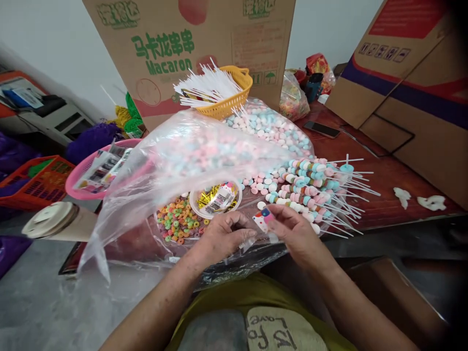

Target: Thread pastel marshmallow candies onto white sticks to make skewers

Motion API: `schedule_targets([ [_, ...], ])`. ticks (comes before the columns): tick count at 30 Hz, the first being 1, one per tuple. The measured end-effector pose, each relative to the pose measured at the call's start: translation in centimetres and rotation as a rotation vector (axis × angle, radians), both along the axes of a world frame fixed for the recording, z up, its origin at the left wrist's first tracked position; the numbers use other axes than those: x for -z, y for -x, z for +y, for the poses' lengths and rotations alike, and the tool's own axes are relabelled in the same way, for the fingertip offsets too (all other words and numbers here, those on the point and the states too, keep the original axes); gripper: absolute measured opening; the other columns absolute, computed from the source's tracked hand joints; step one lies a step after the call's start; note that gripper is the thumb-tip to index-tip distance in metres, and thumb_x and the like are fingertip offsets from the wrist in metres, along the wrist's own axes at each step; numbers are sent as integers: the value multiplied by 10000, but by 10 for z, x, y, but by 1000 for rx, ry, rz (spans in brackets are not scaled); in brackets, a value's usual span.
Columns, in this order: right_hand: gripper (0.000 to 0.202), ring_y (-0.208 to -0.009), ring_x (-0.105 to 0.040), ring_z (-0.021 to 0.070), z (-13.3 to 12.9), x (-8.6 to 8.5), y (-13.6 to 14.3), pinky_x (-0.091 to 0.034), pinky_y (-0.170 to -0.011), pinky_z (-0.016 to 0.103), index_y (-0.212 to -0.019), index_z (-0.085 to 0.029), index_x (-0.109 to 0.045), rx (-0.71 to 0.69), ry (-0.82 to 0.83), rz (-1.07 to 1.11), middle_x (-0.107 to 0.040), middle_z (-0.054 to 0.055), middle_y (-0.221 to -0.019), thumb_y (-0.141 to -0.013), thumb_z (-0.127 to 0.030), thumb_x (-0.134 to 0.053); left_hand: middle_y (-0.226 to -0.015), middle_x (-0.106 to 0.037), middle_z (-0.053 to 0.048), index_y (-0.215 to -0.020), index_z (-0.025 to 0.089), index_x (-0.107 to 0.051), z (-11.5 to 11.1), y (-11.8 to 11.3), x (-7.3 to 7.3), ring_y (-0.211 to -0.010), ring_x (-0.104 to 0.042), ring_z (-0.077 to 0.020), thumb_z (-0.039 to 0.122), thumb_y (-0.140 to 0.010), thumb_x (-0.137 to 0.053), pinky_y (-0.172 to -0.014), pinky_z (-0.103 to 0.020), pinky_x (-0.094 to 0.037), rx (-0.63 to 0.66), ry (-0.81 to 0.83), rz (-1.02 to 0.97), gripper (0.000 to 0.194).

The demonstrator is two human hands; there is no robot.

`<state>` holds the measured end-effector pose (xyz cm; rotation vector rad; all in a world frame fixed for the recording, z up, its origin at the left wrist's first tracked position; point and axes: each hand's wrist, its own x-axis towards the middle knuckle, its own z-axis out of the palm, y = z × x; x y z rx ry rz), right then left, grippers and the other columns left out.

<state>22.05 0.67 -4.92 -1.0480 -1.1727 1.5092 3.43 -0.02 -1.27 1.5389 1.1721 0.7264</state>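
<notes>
Between thumb and fingers, my right hand (294,231) pinches a small printed packet (262,219) with coloured dots, its lower part hidden by the fingers. My left hand (226,237) is closed beside it, with a bit of clear plastic (248,243) showing at its fingertips. Just beyond stands a round white tub (193,202) holding gold twist ties (206,197) and printed packets (222,197). Colourful ring-shaped cereal (181,219) lies left of the tub. On the right are skewers of pastel candies (310,187) on white sticks.
A large clear plastic sheet (120,219) drapes over pastel candies (278,126). Behind are a yellow basket (219,108) of white sticks and a Macaron carton (215,34). A pink basin (75,187), a lidded paper cup (51,219), a phone (321,129) and another carton (420,97) stand around.
</notes>
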Motion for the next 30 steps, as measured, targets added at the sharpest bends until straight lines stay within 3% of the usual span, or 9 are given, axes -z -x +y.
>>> schedule_targets([
  [2,465,-794,-555,142,-7,10,-8,-446,-684,242,-1023,-213,-587,-72,139,71,-607,16,-916,-633,-410,-744,-670,-626,-13,-717,133,-624,-2,-2,10,-603,-535,-103,249,-767,-583,-580,-204,-412,85,-23,39,133],
  [6,267,-686,-534,136,-23,24,-12,-436,-644,258,-830,-162,-626,-285,198,-8,-607,13,-747,-708,-394,-676,-670,-609,0,-712,146,-621,-4,-5,24,-626,-522,-100,232,-803,-532,-601,-204,-401,308,-56,123,154],
  [12,298,-584,-396,107,-40,38,-3,-318,-542,238,-589,-168,-476,63,-287,-533,-463,-16,-599,-832,-335,-513,-670,-592,18,-784,154,-586,-12,-18,48,-609,-508,-101,237,-650,-693,-569,-201,-405,113,44,101,191],
  [15,345,-541,-380,96,-39,40,-7,-297,-508,229,-574,-174,-441,57,-342,-648,-437,-27,-564,-870,-350,-453,-613,-585,15,-663,148,-592,-14,-25,56,-579,-502,-96,229,-724,-614,-556,-196,-394,137,-33,136,104],
  [19,464,-511,-393,102,-18,31,-35,-290,-491,232,-534,-175,-437,41,-353,-797,-431,-16,-518,-918,-411,-327,-577,-563,12,-664,148,-603,-11,-24,62,-550,-492,-93,275,-829,-504,-548,-192,-396,124,-154,121,230],
  [21,428,-599,-441,141,-2,25,-55,-297,-540,259,-589,-161,-504,160,-381,-977,-501,28,-597,-910,-398,-351,-574,-553,9,-663,149,-596,-10,-19,63,-551,-490,-95,283,-861,-462,-551,-194,-399,80,-234,149,275],
  [23,297,-755,-491,215,14,22,-72,-316,-621,310,-734,-132,-594,240,-448,-1390,-581,100,-749,-880,-325,-423,-602,-567,1,-686,153,-595,-9,-12,62,-579,-506,-100,270,-882,-433,-576,-198,-412,62,-345,184,281],
  [26,196,-858,-514,281,31,26,-84,-327,-680,373,-794,-122,-627,89,-511,-1778,-613,140,-836,-834,-173,-442,-666,-611,-7,-753,165,-599,-7,-2,57,-630,-546,-105,216,-893,-411,-614,-201,-435,94,-513,214,240],
  [30,196,-805,-543,253,31,22,-93,-373,-664,354,-804,-128,-622,29,-573,-1772,-603,121,-808,-811,-122,-426,-777,-665,-24,-854,175,-607,-5,12,52,-734,-602,-118,178,-889,-417,-689,-216,-465,105,-648,256,194],
])
